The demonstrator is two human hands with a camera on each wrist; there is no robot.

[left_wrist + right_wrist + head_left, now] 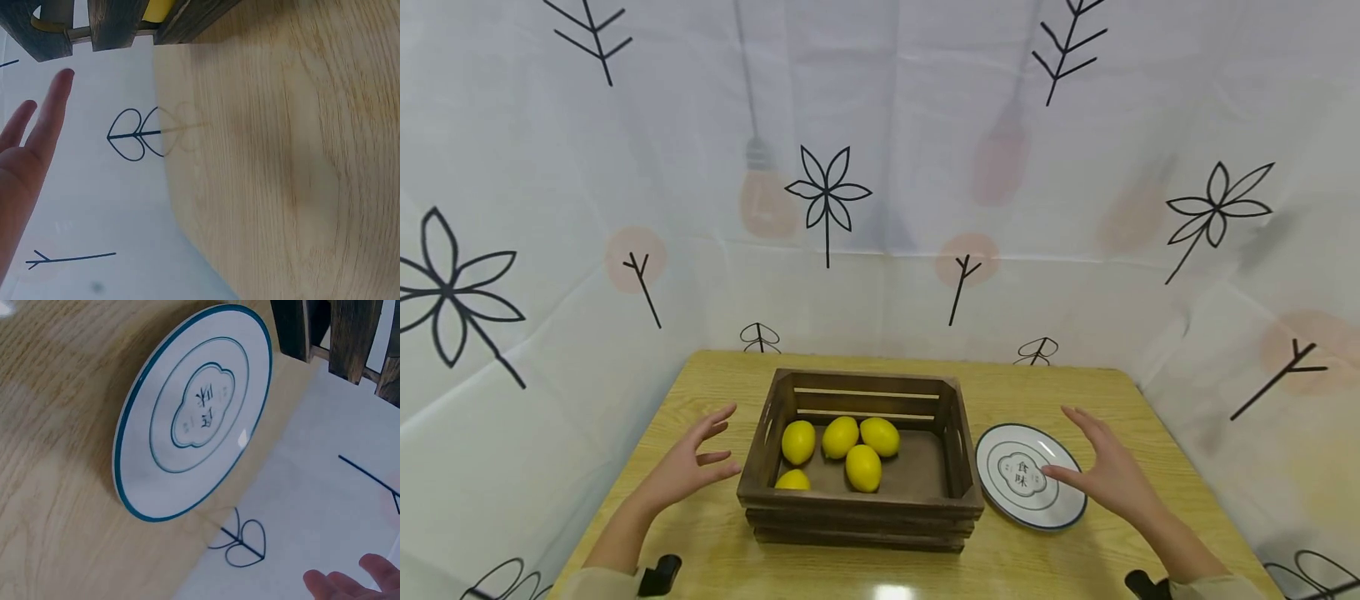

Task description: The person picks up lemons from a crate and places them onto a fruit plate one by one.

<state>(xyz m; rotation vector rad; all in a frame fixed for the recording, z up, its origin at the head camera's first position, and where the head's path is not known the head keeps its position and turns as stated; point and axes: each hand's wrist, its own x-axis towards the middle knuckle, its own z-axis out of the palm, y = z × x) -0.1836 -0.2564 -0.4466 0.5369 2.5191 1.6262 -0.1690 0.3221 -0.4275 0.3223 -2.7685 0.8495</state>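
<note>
Several yellow lemons [863, 468] lie inside a brown slatted wooden crate [859, 506] on the table, mostly toward its left side. To the crate's right is a white plate [1051, 498] with a dark blue rim and printed characters at its centre. My left hand [688, 462] hovers just left of the crate, fingers spread and holding nothing; in the left wrist view its fingers [47, 122] are apart from the crate's slats. Above the plate's right side hangs my right hand [1112, 475], empty, its thumb and fingers parted. The right wrist view shows only its fingertips [334, 584].
A light wood-grain table [715, 542] carries the crate and plate. White cloth [880, 292] printed with plants and hanging bulbs encloses its back and both sides. Dark straps [660, 575] sit at both wrists.
</note>
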